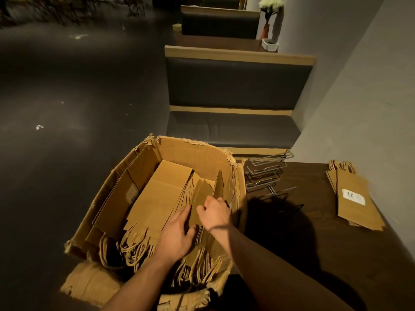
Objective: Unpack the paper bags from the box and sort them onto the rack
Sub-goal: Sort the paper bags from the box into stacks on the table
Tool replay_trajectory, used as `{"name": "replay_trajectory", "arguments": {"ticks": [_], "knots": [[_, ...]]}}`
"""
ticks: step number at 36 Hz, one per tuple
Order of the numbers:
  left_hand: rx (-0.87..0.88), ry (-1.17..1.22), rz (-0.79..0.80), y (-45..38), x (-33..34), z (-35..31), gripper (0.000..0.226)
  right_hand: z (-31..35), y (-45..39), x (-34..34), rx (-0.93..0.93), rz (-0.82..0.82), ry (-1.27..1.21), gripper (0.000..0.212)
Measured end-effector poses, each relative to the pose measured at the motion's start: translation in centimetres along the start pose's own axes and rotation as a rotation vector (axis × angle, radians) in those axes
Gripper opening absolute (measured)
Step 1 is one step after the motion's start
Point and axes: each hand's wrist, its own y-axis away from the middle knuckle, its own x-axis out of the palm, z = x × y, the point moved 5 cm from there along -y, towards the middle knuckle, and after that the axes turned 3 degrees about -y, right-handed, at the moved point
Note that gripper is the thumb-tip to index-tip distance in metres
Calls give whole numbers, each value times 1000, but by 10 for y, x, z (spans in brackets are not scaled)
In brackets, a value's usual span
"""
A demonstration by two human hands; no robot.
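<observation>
step: person's digging a batch of paper bags [202,194] out of the cardboard box [197,153], prob the next bundle for the wire rack [267,173]

how to do it well: imo split off a clean bundle first, get fingers all the way down both sides of it, then lift straight up so the rope handles [134,248] don't snag on the neighbours. Those handles are all tangled-looking at the near end, so tugging sideways would prob drag extra bags along. Box walls are torn + floppy, so don't lean on them.

left hand [177,232]: fingers fairly straight, laid flat against the side of the upright bags, pressing/parting them, not rly gripping anything

right hand [215,212]: fingers curled over the top edges of a few bags, looks like a pinch-grip on them. Fingertips are hidden behind the paper tho, so can't tell how many bags it has

bags vs hands: bags stand on edge in the box's right half, right between the two hands, touching both. More lie flat on the left side of the box, handles toward the person

rack: on the dark table [336,254] just right of the box, near the right hand, no bags on it afaict

other bags: flat stack [357,205] w/ a white label at the table's far right, well apart from both hands
</observation>
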Motion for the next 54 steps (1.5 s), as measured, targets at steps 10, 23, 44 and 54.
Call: {"name": "replay_trajectory", "arguments": {"ticks": [10,23,44,54], "knots": [[48,36,30,6,-11,-15,62,-6,-5,5,20,50,36,32],[-129,338,21,11,-18,-10,33,-9,-11,9,62,59,2,39],[-253,794,188,14,-19,-12,25,6,1,-2,-95,-39,23,24],[-223,290,-129,-6,-44,6,22,0,2,-9,-25,-41,-22,18]]}}
